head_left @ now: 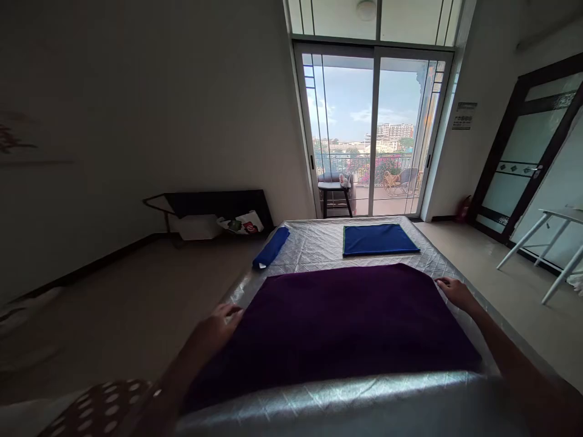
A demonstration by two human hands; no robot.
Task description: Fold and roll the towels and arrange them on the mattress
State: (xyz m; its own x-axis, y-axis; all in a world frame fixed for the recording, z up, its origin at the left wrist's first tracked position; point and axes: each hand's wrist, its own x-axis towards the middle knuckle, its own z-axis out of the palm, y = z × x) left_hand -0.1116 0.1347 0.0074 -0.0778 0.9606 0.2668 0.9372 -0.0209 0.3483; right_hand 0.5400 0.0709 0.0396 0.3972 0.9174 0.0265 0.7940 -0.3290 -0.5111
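A dark purple cloth (pixel 332 321) lies spread out over the table's silvery quilted cover (pixel 314 246). At its left edge is my left hand (pixel 221 323), with curled fingers closed on the border. On the far right side, my right hand (pixel 456 292) pinches the edge close to the corner. Beyond the purple cloth, a flat blue cloth (pixel 379 239) with a light green border rests on the cover. A rolled or folded blue cloth (pixel 272 247) with a small white tag sits at the far left edge.
A dark bench (pixel 214 203) holding a white bag with a colourful print stands by the left wall. Glass sliding doors (pixel 376 133) face me, with a stool (pixel 334 191) behind the table. At right are a white-legged table (pixel 546 233), a fire extinguisher (pixel 463 209) and a dark-framed door (pixel 523 158).
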